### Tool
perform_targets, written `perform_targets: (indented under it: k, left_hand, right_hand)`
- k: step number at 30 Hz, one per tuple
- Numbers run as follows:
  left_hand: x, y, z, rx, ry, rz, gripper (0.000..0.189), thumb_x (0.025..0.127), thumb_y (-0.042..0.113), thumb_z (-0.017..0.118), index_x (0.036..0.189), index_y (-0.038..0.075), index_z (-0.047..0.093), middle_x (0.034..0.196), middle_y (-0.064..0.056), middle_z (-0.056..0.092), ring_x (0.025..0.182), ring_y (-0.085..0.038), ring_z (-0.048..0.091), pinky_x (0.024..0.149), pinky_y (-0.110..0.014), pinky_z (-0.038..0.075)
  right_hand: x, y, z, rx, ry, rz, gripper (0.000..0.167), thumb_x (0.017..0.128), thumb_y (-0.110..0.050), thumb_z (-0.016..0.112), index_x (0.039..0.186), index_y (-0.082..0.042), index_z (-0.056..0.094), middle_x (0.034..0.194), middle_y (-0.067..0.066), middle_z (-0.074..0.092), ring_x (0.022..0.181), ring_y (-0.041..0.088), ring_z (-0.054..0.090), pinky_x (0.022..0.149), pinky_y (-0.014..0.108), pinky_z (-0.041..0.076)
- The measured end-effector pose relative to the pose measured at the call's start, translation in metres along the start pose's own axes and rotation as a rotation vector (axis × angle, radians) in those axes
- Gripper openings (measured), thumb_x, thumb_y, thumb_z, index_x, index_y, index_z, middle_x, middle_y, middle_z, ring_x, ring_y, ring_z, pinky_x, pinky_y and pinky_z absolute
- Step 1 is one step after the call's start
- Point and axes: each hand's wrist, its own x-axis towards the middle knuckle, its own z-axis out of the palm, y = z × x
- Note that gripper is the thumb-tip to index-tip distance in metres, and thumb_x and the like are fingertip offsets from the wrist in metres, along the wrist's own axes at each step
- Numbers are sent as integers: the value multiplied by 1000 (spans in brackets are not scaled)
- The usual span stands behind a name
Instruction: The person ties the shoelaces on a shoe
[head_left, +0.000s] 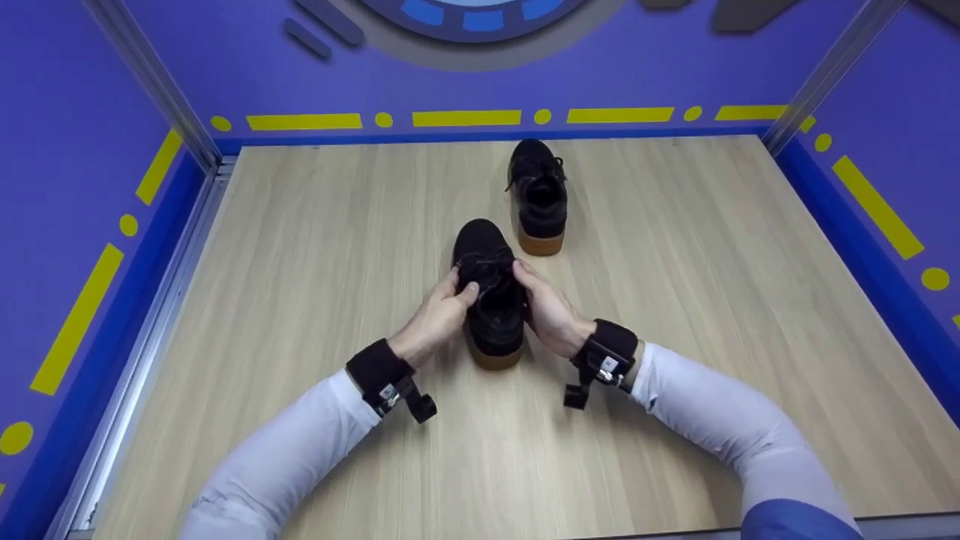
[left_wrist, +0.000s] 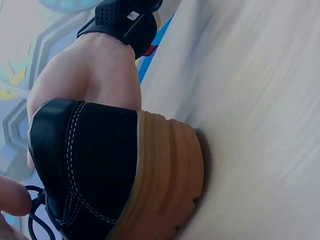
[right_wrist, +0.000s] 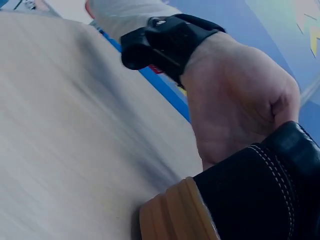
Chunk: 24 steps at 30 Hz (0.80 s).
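A black lace-up shoe (head_left: pixel 496 337) with a tan sole stands upright on the wooden table, toe pointing away from me. My left hand (head_left: pixel 435 319) grips its left side, thumb up on the edge of the opening near the laces. From the other side my right hand (head_left: pixel 553 315) holds the shoe, its thumb by the lace bow. White stitching runs over the heel (left_wrist: pixel 102 160) in the left wrist view, where a dark lace loop (left_wrist: pixel 37 220) hangs by a fingertip. The fingers under both palms are mostly hidden by the shoe.
A matching black shoe (head_left: pixel 541 214) stands farther back and slightly right, toe toward the back wall. Blue-purple panels with yellow marks (head_left: pixel 466 118) border the wooden tabletop (head_left: pixel 337 225) at the back and sides. Each wrist wears a black strap (head_left: pixel 609 349) with a small camera.
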Motion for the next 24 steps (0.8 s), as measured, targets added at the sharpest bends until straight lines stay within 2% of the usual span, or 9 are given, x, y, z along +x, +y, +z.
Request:
perform_targets:
  k: [5,8,13,18,21,24]
  left_hand:
    - [18,1,-6,-56,37,-10,65,113,24,39,167,0,12,176,-15,16,165,-26,11,134,-41,10]
    - [29,1,-10,-91,53,-14,60,113,21,39,166,2,20,175,-13,22,164,-24,15,134,-40,12]
    - [45,2,-19,-122,77,-16,58,111,14,41,166,4,25,174,-12,26,163,-23,20,133,-38,15]
    - [61,5,-30,-143,108,-25,57,110,11,43,165,4,27,172,-13,31,161,-23,25,133,-37,18]
    - [70,8,-36,-131,130,-42,53,110,10,44,162,4,35,168,-14,38,158,-24,31,132,-37,22]
    - [81,11,-42,-130,139,-50,50,110,10,45,159,3,40,164,-14,43,155,-25,36,131,-38,24]
  right_hand:
    - [20,1,4,94,-11,-10,58,114,-42,26,163,-12,35,165,7,41,151,18,37,130,38,19]
    - [32,1,6,149,-11,-30,57,114,-42,26,162,-13,39,160,7,48,143,16,45,128,35,23]
    - [53,-2,10,220,-16,-45,57,114,-42,28,162,-14,37,158,4,49,140,13,48,127,32,25]
    - [72,-6,14,230,-44,-57,57,114,-43,27,162,-16,37,157,6,51,140,16,50,127,34,29]
    - [82,-8,15,234,-48,-70,58,114,-43,27,164,-16,34,159,2,49,142,13,47,127,32,27]
    - [94,-11,15,250,-39,-74,57,114,-43,29,163,-17,37,157,2,52,141,14,50,126,33,30]
